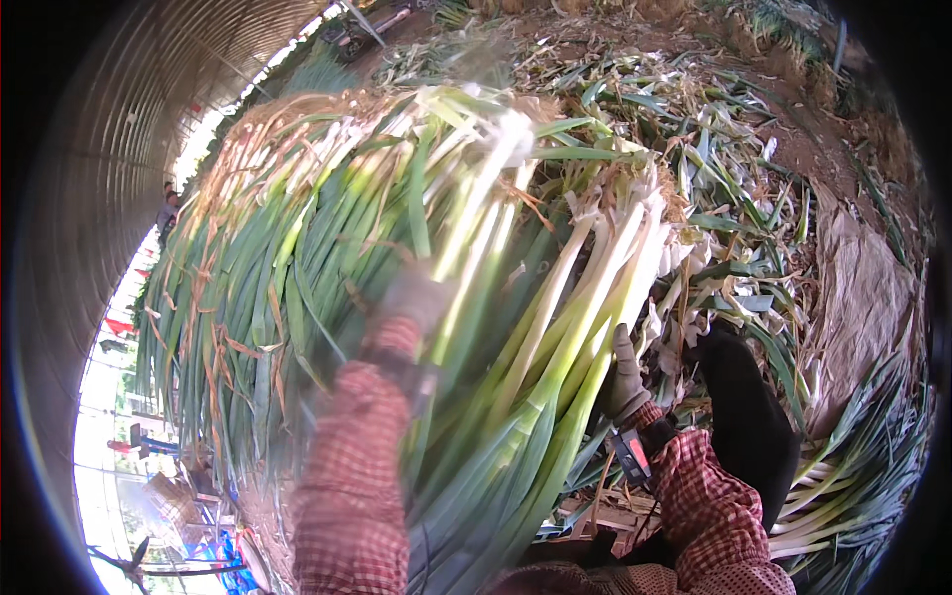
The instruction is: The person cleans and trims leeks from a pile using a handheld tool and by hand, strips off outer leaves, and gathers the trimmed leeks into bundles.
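A big heap of long green onions [307,218] lies before me, roots and white ends away from me, green leaves hanging toward me. My left hand [416,297], in a greyish glove, is smeared by motion over the heap's right part, beside several blurred stalks [481,213]; its fingers do not show clearly. On the right, my gloved right hand [625,377] is at the side of a bunch of thick green onions [585,307], its thumb lying up along the stalks. The bunch hides the other fingers, which seem to curl under it.
Peeled leaves and husks [734,228] litter the ground at the far right. More green onions [843,486] lie at the lower right, past my dark-clothed leg [744,416]. A brownish sheet [858,288] lies above them. A ribbed curved wall [99,198] runs along the left; a person [171,210] is far off.
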Demonstrator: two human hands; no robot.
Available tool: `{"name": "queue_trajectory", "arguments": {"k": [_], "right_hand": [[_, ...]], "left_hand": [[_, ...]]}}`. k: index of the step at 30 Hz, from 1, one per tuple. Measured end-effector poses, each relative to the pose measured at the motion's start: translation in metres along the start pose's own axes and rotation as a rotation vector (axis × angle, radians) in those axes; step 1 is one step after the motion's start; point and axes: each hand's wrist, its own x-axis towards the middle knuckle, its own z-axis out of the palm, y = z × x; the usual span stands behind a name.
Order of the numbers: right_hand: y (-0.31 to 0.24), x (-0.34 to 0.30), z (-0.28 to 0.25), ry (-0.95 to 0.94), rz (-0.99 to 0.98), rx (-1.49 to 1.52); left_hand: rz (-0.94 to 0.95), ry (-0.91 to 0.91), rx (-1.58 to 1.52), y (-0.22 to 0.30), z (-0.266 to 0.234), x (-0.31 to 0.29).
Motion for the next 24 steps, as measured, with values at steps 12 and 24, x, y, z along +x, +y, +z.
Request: {"name": "queue_trajectory", "arguments": {"k": [12, 24], "right_hand": [[-0.002, 0.001, -0.007, -0.004, 0.008, 0.013], [-0.013, -0.010, 0.009, -0.027, 0.030, 0.012]], "left_hand": [[-0.142, -0.017, 0.445, 0.044, 0.056, -0.012], [0.191, -0.379, 0.107, 0.073, 0.034, -0.038]]}}
